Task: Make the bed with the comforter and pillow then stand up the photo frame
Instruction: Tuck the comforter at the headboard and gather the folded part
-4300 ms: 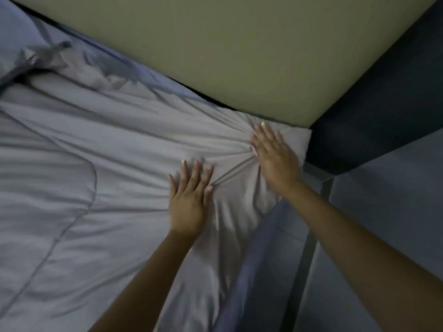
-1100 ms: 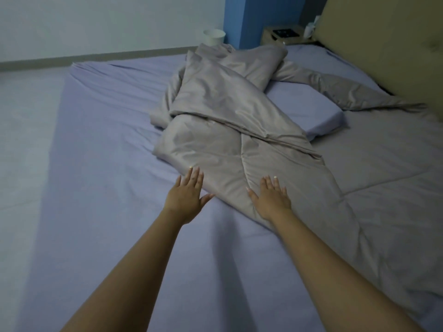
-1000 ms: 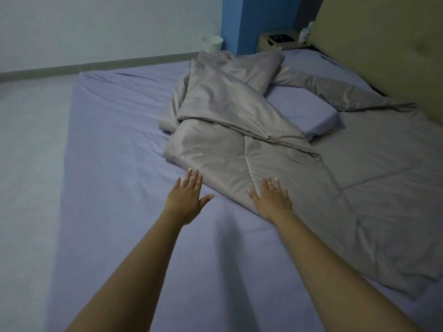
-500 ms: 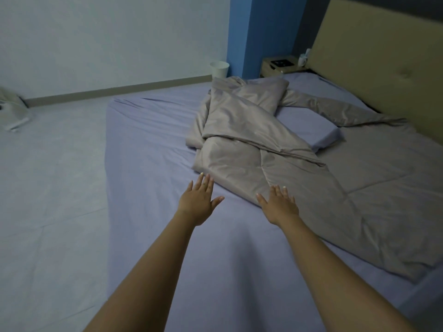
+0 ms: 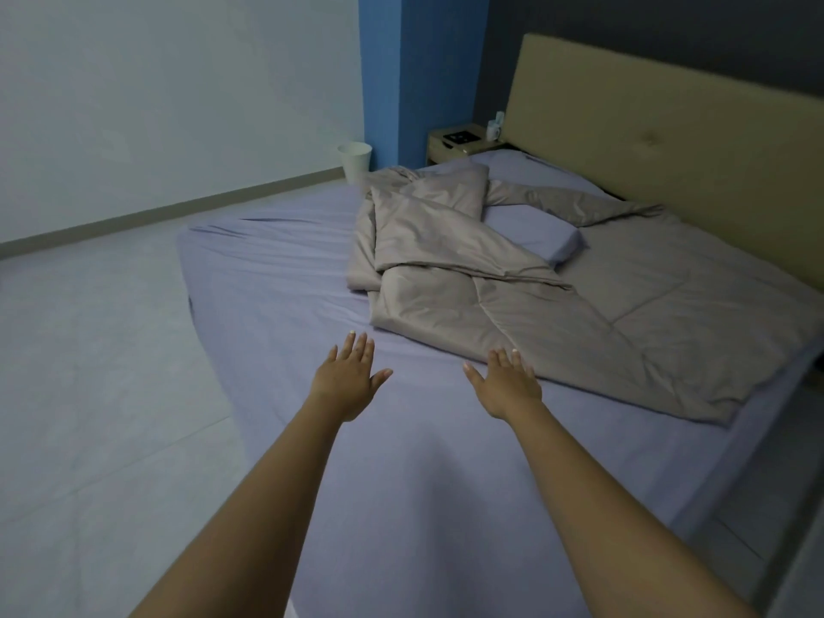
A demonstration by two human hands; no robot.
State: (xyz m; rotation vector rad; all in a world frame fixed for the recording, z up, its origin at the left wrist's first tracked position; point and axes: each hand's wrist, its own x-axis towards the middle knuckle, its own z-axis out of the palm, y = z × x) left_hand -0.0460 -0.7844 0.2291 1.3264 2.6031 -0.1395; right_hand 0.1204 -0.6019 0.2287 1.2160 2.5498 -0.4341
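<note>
Head view shows both your arms stretched out over the lavender sheet of the bed. Your left hand is flat and spread, fingers apart, palm down, holding nothing, over bare sheet just short of the comforter. Your right hand is likewise spread and empty, its fingertips at the comforter's near edge; whether they touch the fabric, you cannot tell from here.

Taking the comforter as your landmark: it lies rumpled and folded over itself, bunched in a heap at its far left and spread flatter toward the right edge of the bed. A lavender pillow pokes out from under its folds, partly wrapped by them. Beyond the comforter runs the tan headboard. Past its far left end stands a bedside table with a dark flat item lying on top, too small to identify, and a small white object beside it. Left of that, a white bin stands on the floor against the wall.
</note>
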